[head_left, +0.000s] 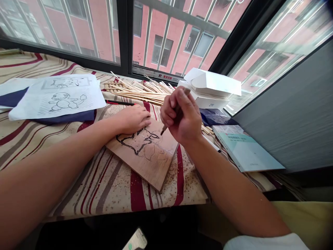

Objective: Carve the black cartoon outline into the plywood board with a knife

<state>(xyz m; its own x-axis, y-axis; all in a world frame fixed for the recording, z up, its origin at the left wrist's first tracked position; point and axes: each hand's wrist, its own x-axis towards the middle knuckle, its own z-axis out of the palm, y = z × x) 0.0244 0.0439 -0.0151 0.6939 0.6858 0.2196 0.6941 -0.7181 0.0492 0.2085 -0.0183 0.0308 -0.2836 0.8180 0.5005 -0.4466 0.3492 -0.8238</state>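
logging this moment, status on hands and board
Left hand resting on wooden board. Right hand gripping pointed tool near drawing. Crumbs scattered around board.

There are two hands [136,118] [186,121], one wooden board [158,166], one pointed tool [163,129], one book [247,149] and one phone [135,240].

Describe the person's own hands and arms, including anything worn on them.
The left hand and right hand are bare: no gloves, rings or watches show. The left forearm is uncovered as far as the picture shows. The right forearm is bare too, up to a plain, whitish sleeve at the bottom edge.
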